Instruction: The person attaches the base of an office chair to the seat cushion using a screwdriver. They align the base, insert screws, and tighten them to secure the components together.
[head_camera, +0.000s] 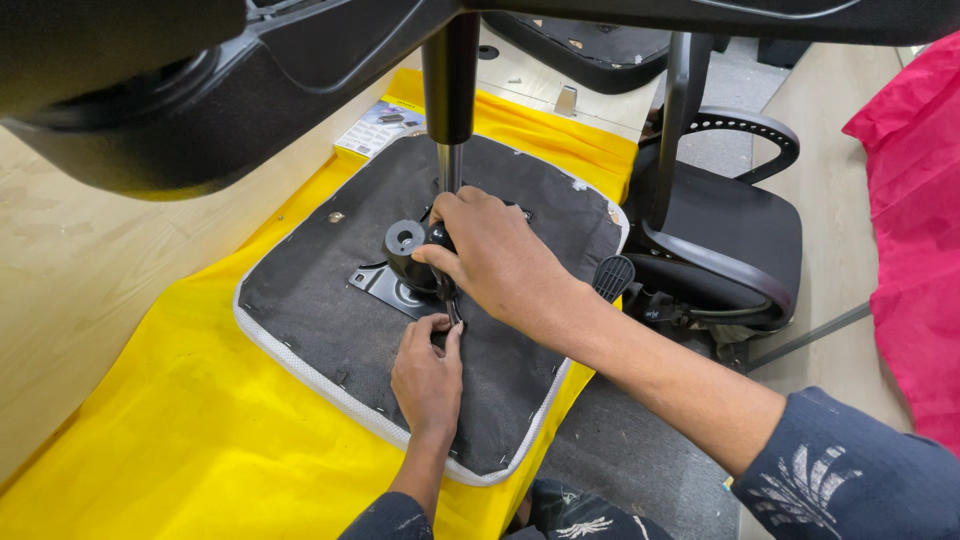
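Rough matt black fabric seat underside (340, 300), glossy metal rod (450, 165), smooth yellow cloth (200, 430), pale wood table (70, 260).

My right hand (500, 262) hides the metal plate (385, 287) under my fingers (437, 256); the blurred black chair base (200, 90) above them is cut off.

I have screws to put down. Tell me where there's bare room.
Bare yellow cloth lies left of the upturned seat cushion, toward the wooden board. The cushion's middle is crowded: left hand and right hand work at the black mechanism.
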